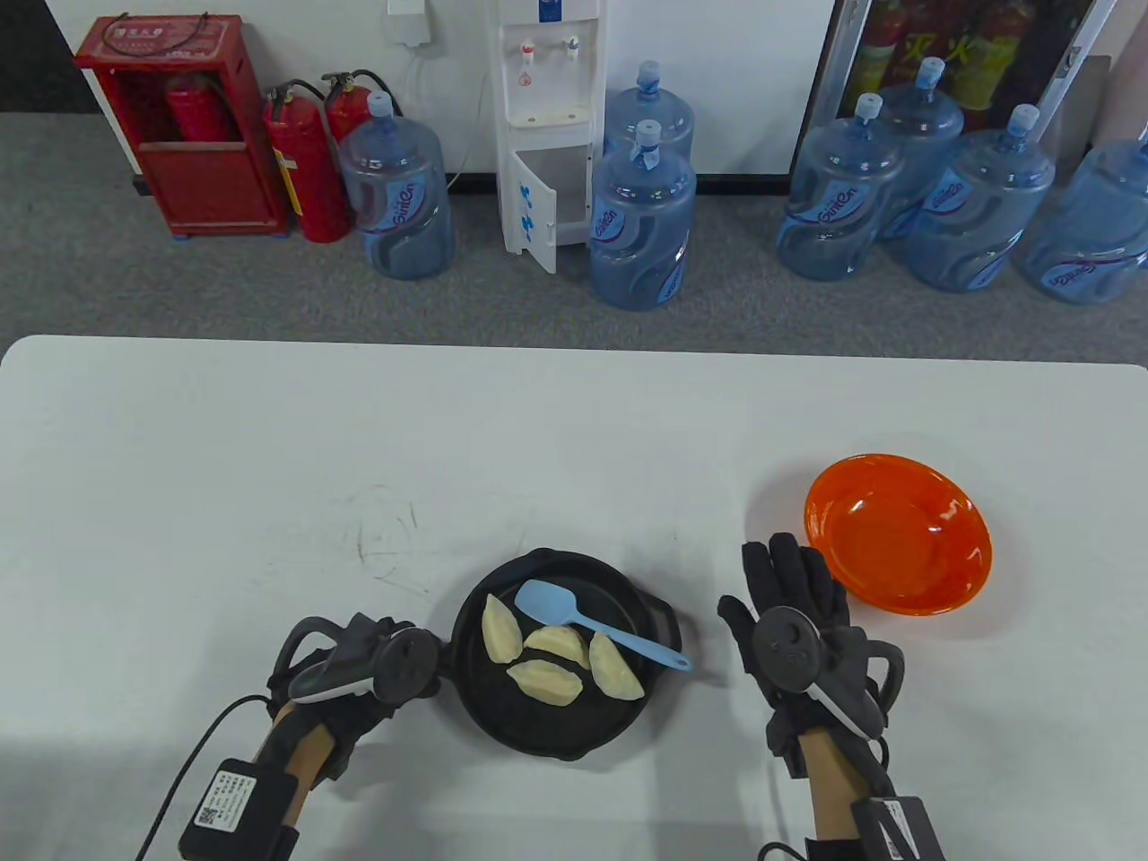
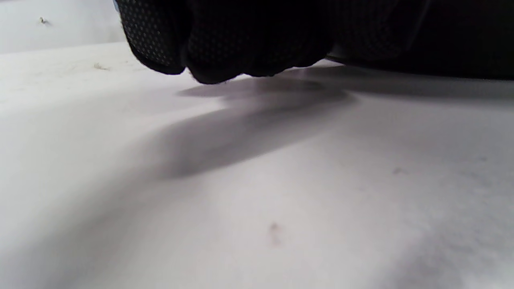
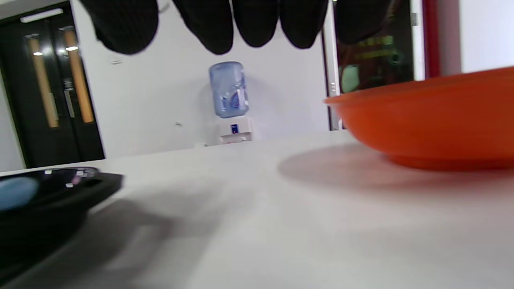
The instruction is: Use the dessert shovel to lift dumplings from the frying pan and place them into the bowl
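At lower centre of the table view, four pale dumplings [image 1: 560, 659] lie in the black frying pan [image 1: 563, 659] under the blue silicone dessert shovel [image 1: 592, 621]. My left hand [image 1: 363, 673] looks curled at the pan's left edge; whether it grips, I cannot tell. My right hand [image 1: 794, 610] is flat and released. The orange plastic bowl [image 1: 897, 545] sits right, empty. I'd worry the unsteadied pan slides, spilling dumplings.

Both hands wear black sensor gloves of a finely dotted knit, seen close in the left wrist view. The left hand [image 1: 359, 668] at lower left and the right hand [image 1: 798, 619] at lower right each carry a tracker on the back — a dark round disc with a grey-and-white ring behind it. Black boxes sit strapped to both forearms; the left one bears a white label, and a black cable trails from it.
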